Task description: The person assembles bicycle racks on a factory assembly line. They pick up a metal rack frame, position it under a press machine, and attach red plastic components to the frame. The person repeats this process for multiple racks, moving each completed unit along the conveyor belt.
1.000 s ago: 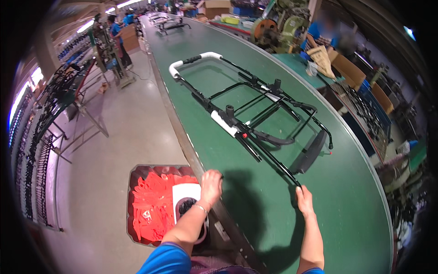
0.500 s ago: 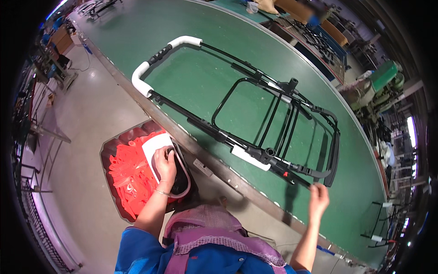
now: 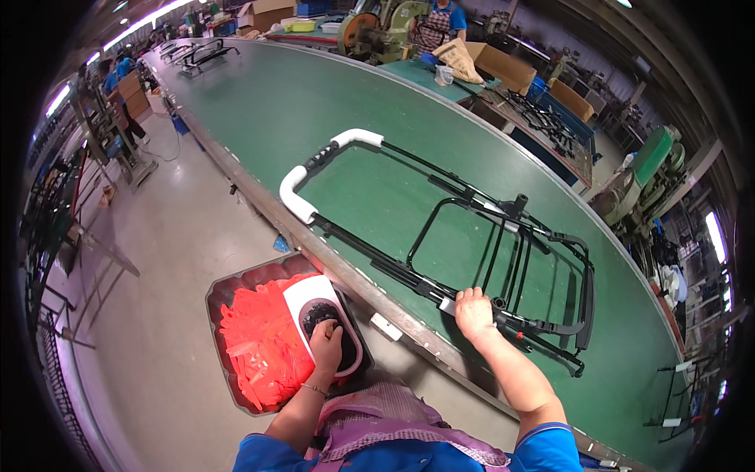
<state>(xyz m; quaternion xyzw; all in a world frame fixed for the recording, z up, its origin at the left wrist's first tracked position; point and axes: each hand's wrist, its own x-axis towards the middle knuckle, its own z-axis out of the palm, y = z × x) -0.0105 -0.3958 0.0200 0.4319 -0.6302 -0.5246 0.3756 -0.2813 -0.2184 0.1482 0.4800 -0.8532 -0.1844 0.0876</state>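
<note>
A black tubular folding frame (image 3: 370,250) lies on the green-topped table; its left end is a U-shaped handle with white-wrapped corners (image 3: 292,197). My right hand (image 3: 474,313) is closed over the near side tube, between a white sleeve (image 3: 447,306) and a black joint. My left hand (image 3: 325,346) reaches into a white container (image 3: 294,297) of small black parts (image 3: 318,313). Its fingers are drawn together, and whatever they pinch is hidden. The container sits in a black tub (image 3: 222,354), beside a heap of red plastic pieces (image 3: 263,346).
The table's metal edge (image 3: 267,206) runs diagonally between me and the frame. More black frames lie at the table's far left end (image 3: 200,55) and right side (image 3: 668,393). Beyond the table are a bench with black parts (image 3: 543,118), green machines (image 3: 653,161) and a person (image 3: 444,20).
My right hand has moved left from the frame's right end to the middle of its near tube. My left hand is still in the container. The view has tilted up.
</note>
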